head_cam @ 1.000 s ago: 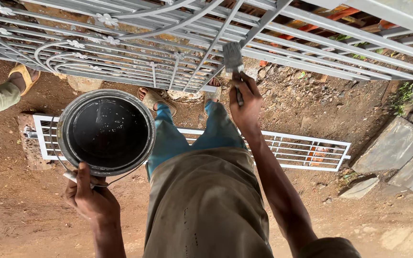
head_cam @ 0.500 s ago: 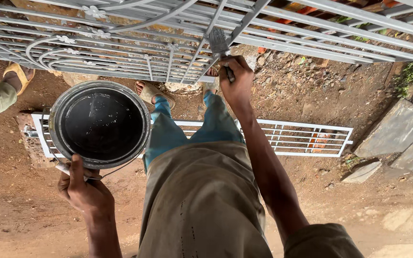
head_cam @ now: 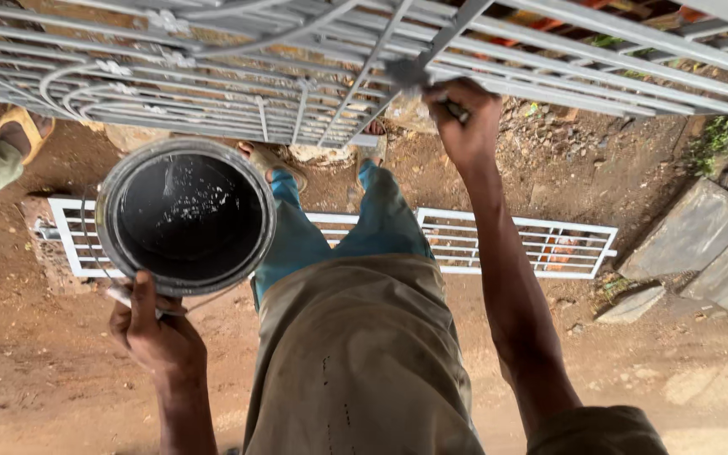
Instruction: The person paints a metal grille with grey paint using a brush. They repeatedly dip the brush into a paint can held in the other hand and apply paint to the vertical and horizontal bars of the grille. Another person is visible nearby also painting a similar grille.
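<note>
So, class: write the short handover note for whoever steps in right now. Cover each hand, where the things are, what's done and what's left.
Left hand grips the rim of the round paint can, held low, dark inside.
Right hand holds a brush against a bar of the raised metal grille.
A second grille lies flat on the dirt.
Done: most bars look pale grey.
Left: cannot tell which bars are unpainted.
</note>
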